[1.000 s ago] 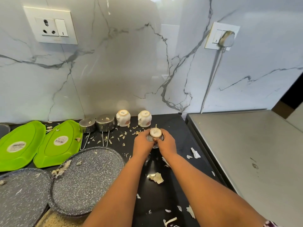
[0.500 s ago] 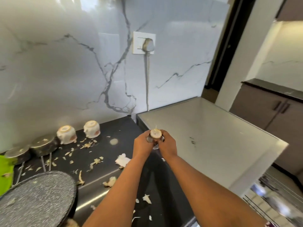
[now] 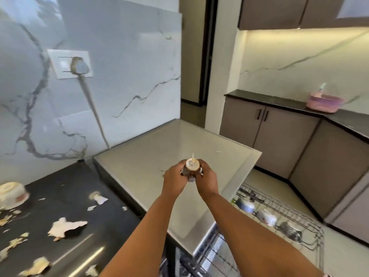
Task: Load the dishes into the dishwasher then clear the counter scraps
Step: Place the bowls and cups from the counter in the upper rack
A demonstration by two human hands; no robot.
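Both hands hold one small upturned cup with a pale round base, above the steel top of the dishwasher. My left hand grips its left side and my right hand grips its right side. The pulled-out wire dishwasher rack lies lower right, with a few cups and a dark dish in it. One more upturned cup stands at the left edge of the black counter. Pale scraps are strewn over that counter.
A plug and grey cord hang down the marble wall behind the dishwasher. Brown cabinets with a dark counter run along the right, bearing a pink basket. A dark doorway opens beyond the wall's end.
I have lifted the cup off the black counter and turned right with it. The green trays, grey plates and steel cups have left the view; the dishwasher rack has come into view.
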